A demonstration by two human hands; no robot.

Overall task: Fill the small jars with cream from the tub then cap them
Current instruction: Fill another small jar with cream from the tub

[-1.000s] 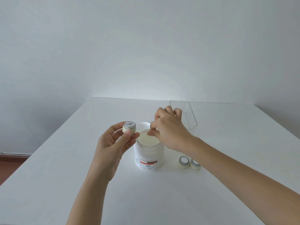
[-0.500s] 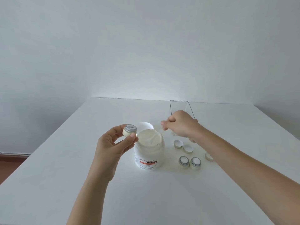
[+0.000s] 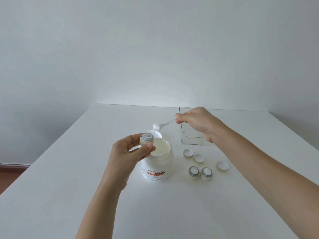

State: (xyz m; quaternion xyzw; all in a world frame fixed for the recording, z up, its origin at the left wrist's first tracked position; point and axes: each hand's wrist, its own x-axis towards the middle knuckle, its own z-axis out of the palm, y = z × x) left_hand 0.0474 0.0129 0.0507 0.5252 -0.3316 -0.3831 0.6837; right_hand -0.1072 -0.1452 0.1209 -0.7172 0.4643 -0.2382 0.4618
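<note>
Above tub (image 3: 157, 163): left fingers (image 3: 148, 146) pinch small jar (image 3: 146, 139) (uncapped); right fingers (image 3: 179, 116) pinch spatula (image 3: 162, 125).

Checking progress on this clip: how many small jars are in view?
3: one small jar held in the left hand; two jars side by side on the table, right of the tub. None seem hidden.

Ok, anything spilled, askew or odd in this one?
Nothing has spilled. One thing to watch: a string of cream hangs from the small white spatula above the open white cream tub and could drip onto the white table.
</note>
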